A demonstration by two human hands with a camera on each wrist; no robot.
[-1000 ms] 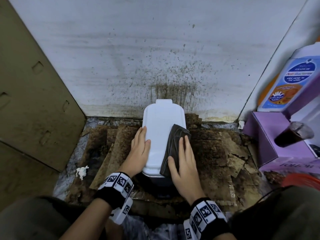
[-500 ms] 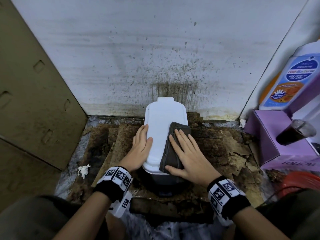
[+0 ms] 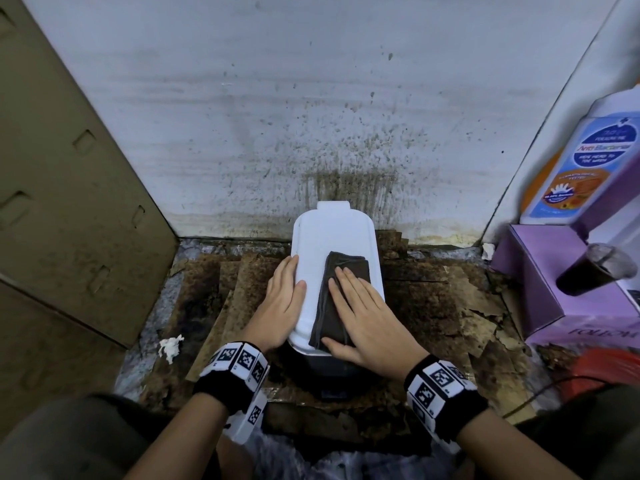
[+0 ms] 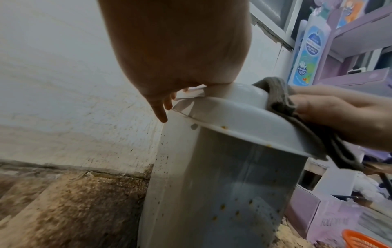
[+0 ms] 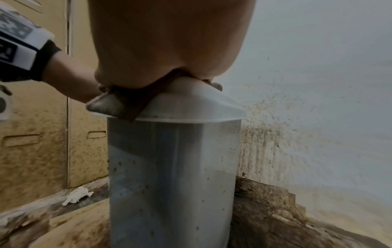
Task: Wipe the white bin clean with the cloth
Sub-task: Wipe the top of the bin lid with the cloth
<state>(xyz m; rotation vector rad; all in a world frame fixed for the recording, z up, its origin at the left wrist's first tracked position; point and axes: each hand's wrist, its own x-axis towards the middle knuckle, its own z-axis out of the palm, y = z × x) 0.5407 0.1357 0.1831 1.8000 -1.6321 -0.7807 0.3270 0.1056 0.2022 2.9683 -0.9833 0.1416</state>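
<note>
The white bin stands upright on the dirty floor against the stained wall, lid closed. Its grey-white side carries small brown specks. A dark grey folded cloth lies on the right half of the lid and hangs over the near rim. My right hand lies flat on the cloth with straight fingers, pressing it on the lid. My left hand rests flat along the lid's left edge, fingers straight and pointing toward the wall.
A tan cabinet closes the left side. Purple boxes, a soap bottle and a dark cup crowd the right, with an orange basket below. A crumpled tissue lies on the peeling brown floor.
My right hand has turned so its fingers point up and left, and slid with the cloth from the lid's right edge toward its middle. The left hand has stayed in place.
</note>
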